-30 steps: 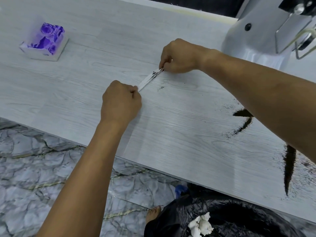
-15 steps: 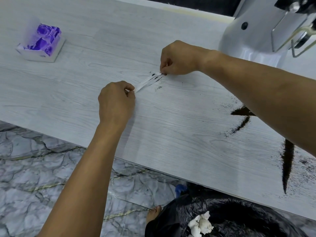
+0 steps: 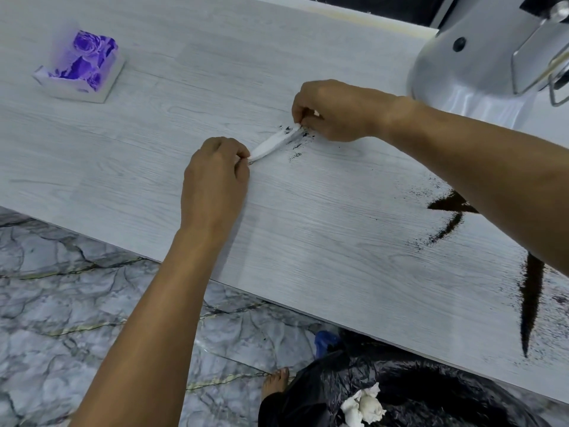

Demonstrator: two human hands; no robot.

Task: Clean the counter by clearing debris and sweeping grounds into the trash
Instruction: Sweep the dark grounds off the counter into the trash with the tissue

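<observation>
Both hands, left & right, pinch the tissue ends. It could tip & drop more grounds on the counter.

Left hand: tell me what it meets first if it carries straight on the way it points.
Probably the right hand, which pinches the other end of the white paper strip that the left hand holds.
</observation>
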